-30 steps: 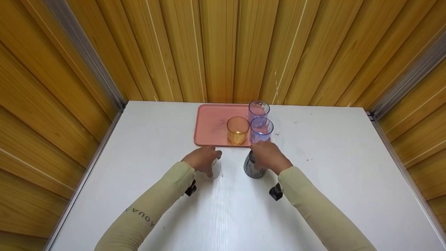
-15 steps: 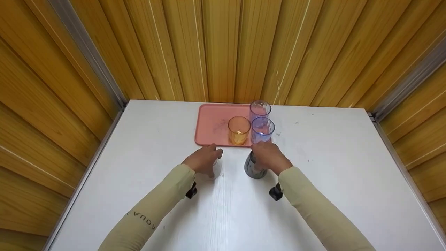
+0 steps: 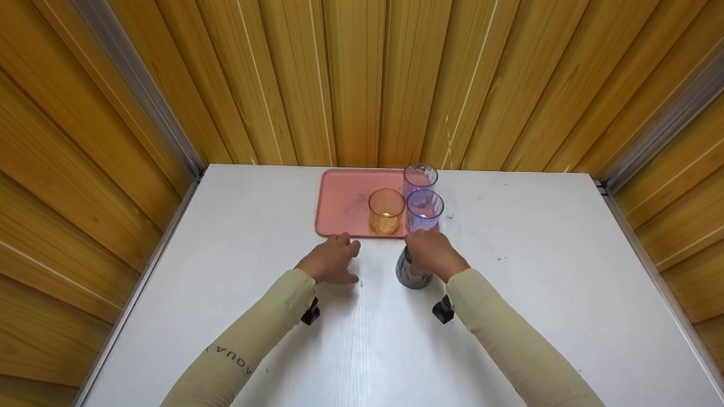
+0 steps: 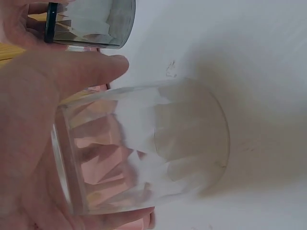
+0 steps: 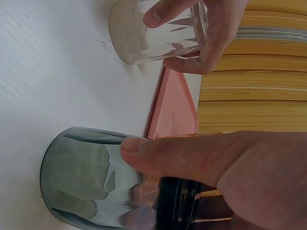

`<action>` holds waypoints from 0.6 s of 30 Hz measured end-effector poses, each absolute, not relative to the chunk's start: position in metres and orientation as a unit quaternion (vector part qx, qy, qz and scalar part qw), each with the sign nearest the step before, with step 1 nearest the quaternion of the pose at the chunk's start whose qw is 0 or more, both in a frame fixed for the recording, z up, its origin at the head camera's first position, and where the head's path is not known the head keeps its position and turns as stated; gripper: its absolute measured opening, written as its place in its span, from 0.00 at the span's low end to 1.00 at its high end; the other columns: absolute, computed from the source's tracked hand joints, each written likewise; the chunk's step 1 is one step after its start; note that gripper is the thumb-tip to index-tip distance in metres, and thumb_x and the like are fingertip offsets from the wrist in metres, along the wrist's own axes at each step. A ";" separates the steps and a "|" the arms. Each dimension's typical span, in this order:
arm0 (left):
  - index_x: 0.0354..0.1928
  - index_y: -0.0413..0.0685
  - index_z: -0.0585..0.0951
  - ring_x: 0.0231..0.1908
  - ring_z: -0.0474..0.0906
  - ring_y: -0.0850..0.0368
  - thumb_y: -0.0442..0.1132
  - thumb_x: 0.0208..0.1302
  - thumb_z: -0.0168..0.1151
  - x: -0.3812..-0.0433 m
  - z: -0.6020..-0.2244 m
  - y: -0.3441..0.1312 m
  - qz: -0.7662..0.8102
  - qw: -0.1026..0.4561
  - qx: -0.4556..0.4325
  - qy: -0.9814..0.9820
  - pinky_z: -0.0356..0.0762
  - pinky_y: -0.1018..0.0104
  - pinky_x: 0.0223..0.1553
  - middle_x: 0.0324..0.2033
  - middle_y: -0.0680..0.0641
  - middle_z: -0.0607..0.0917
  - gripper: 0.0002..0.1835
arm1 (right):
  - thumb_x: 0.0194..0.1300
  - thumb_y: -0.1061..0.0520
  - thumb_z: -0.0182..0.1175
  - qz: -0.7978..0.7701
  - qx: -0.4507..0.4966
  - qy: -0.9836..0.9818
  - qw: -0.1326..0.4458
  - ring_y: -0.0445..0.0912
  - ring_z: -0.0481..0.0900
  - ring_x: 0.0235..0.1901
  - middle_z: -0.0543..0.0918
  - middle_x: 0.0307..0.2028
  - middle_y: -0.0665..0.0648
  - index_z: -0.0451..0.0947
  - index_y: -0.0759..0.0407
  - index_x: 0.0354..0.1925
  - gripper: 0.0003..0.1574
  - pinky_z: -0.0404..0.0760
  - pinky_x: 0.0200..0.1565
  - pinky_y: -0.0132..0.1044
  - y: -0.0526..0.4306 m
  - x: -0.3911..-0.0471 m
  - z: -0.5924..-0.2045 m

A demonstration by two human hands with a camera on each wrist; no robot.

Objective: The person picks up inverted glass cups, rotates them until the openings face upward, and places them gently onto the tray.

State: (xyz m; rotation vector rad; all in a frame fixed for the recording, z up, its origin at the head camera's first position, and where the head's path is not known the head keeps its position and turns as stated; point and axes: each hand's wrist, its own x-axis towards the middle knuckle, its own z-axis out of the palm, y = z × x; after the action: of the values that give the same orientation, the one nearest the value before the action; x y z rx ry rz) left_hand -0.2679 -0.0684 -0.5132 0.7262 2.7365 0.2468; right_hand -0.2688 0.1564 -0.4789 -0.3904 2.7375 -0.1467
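Left hand: relaxed and spread, it curved about a clear, faceted, see-through tumbler without gripping it; the thumb stood apart from the wall, and contact by the other fingers could not be told.
Clear tumbler: upright on the white surface, in front of the tray.
Right hand: grasping a smoky grey, faceted, see-through tumbler near its dark rim, thumb against the wall.
Grey tumbler: upright, to the right of the clear one and apart from it.
Pink rectangular tray: beyond both hands, near the wood-patterned wall.
Tray's load: an amber see-through tumbler beside a blue see-through tumbler, with a pale purple see-through tumbler behind the blue one.
Sleeves: beige, on both arms.
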 end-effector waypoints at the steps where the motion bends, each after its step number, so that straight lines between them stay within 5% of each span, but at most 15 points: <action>1: 0.52 0.49 0.73 0.49 0.70 0.51 0.52 0.51 0.72 -0.268 -0.513 -0.068 0.083 0.147 0.253 0.953 0.77 0.56 0.48 0.51 0.46 0.72 0.29 | 0.48 0.58 0.75 -0.052 -0.137 0.972 0.186 0.52 0.79 0.39 0.82 0.40 0.61 0.77 0.63 0.49 0.29 0.83 0.47 0.50 0.156 -0.269 -0.478; 18: 0.50 0.48 0.72 0.50 0.72 0.49 0.50 0.50 0.74 -0.265 -0.514 -0.069 0.062 0.109 0.262 0.957 0.78 0.56 0.46 0.49 0.45 0.73 0.29 | 0.46 0.57 0.76 -0.054 -0.140 0.971 0.184 0.54 0.80 0.42 0.82 0.42 0.62 0.76 0.63 0.50 0.32 0.83 0.48 0.53 0.154 -0.274 -0.489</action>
State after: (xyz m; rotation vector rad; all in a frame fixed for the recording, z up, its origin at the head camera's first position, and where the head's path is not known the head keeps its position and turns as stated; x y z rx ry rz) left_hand -0.2652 -0.0688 -0.5139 0.7699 2.8130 0.1819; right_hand -0.2743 0.1544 -0.4891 -0.3958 2.7398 -0.1537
